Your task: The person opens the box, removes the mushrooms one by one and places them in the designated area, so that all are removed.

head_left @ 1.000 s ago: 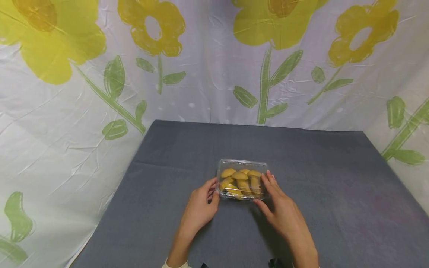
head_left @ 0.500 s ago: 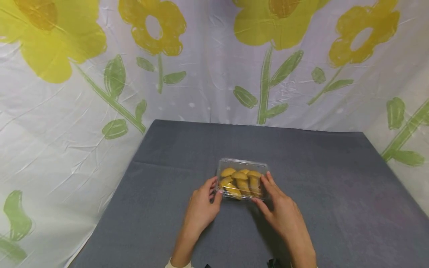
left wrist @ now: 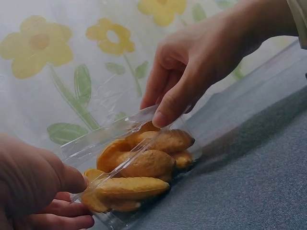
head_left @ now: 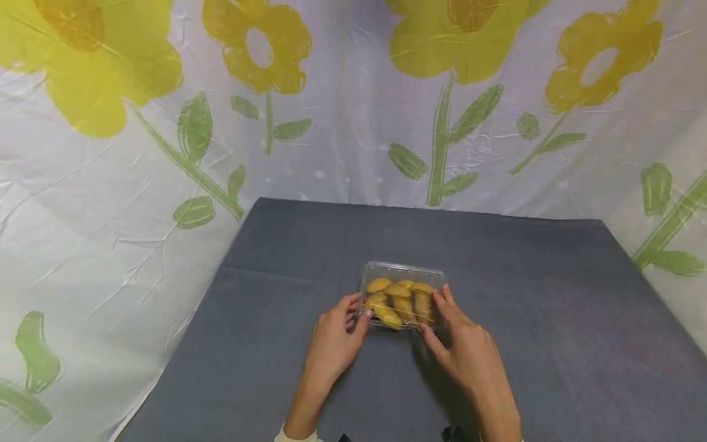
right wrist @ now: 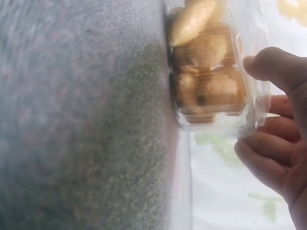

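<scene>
A clear plastic clamshell box (head_left: 402, 270) sits on the grey cloth, with several yellow-brown mushrooms (head_left: 399, 290) inside. Its lid is down over them. My left hand (head_left: 334, 341) grips the box's near left corner, thumb at the front edge and the other fingers along the left side. From the other side, my right hand (head_left: 468, 350) holds the right end between thumb and fingers. In the right wrist view, the right thumb (right wrist: 268, 64) presses the lid's front rim while the fingers sit at the box's end. The left wrist view shows both hands (left wrist: 196, 62) at the rim.
Grey cloth (head_left: 309, 239) covers the table around the box. Behind and to the left hangs a white curtain (head_left: 342, 123) printed with yellow flowers and green leaves. A small black object (head_left: 453, 433) shows at the bottom edge.
My left thumb has moved right and slightly up onto the box's front left corner. My right hand keeps its hold, and the view has shifted slightly.
</scene>
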A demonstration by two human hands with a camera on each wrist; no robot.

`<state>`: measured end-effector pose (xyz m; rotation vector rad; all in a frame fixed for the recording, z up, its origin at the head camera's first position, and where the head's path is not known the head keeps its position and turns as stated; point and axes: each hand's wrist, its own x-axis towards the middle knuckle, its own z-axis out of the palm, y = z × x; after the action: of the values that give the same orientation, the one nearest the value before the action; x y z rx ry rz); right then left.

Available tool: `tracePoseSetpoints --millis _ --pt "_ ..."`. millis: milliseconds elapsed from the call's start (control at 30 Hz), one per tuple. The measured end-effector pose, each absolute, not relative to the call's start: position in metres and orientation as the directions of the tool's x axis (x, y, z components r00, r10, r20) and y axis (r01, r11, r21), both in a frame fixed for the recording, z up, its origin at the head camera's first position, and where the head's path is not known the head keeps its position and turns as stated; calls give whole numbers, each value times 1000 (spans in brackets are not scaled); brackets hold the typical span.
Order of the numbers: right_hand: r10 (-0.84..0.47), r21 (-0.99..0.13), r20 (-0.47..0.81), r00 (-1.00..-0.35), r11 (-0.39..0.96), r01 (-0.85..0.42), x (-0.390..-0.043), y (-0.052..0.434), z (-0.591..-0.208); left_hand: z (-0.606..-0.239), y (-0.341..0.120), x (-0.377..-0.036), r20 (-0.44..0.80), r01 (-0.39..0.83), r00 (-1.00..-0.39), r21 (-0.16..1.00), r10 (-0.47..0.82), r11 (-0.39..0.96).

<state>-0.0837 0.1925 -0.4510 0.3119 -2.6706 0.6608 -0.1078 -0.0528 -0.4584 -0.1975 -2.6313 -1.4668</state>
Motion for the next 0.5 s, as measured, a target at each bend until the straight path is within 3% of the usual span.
tracePoseSetpoints --millis 500 --pt "-151 -344 456 -877 879 -330 -90 189 -443 -457 -54 -107 160 171 -985 851 65 497"
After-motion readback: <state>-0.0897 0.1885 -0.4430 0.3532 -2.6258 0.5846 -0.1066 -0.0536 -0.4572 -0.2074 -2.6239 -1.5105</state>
